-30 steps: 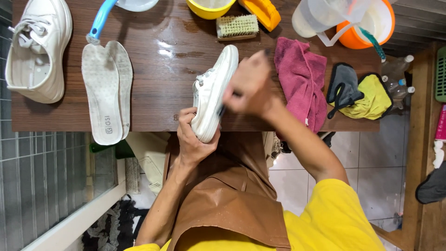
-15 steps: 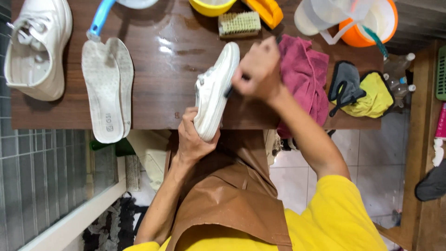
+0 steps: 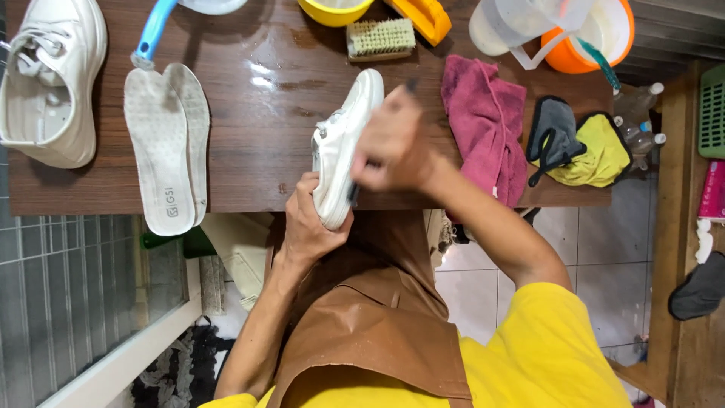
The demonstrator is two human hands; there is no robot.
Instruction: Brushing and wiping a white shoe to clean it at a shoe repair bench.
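The white low-top sneaker [image 3: 343, 147] is tipped on its side at the near edge of the dark brown wooden table [image 3: 257, 91], heel toward the person, toe pointing to the far edge. The left hand [image 3: 310, 227] cups the heel from below, fingers wrapped around it. The right hand [image 3: 393, 143] is blurred but looks closed around a thin dark tool, likely a small brush [image 3: 411, 87], pressed against the shoe's side.

The shoe looks light, with a stiff rubber sole and a softer upper that would give under pressure; wet, it may be slippery, so the heel and sole rim seem the firmest places to grip.

Just right of it lies a crumpled pink cloth [image 3: 483, 125]. To the left lie two pale insoles [image 3: 166, 143], and at the left edge sits the matching white sneaker [image 3: 49, 79]. A bristle scrub brush [image 3: 380, 38] rests near the far edge.
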